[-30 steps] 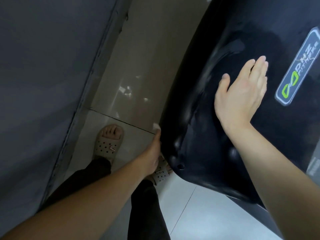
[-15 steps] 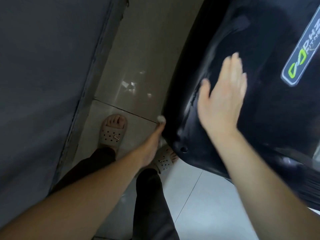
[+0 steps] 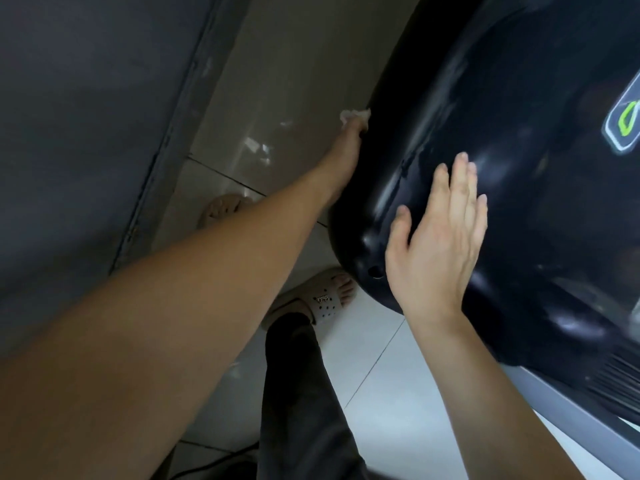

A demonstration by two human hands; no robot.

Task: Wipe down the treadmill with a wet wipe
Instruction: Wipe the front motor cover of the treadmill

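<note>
a pale glossy tiled floor [image 3: 363, 362] runs beside a dark grey wall [image 3: 86, 133], with a beige band of tile between them. the glossy black plastic treadmill cover [image 3: 519, 116] fills the right side, bearing a grey badge with a green logo [image 3: 625, 123] at the far right edge. the left hand [image 3: 349, 150] reaches along the cover's left rim and grips a crumpled white wet wipe [image 3: 353, 115], pressing it to the edge of the black shell; its fingers are mostly hidden behind the rim. the right hand [image 3: 440, 251] lies flat on the cover near its lower corner, fingers straight and together, holding nothing. below, two feet in beige perforated slippers [image 3: 322, 301] stand on the floor, with dark trouser legs [image 3: 301, 393] above them.
</note>
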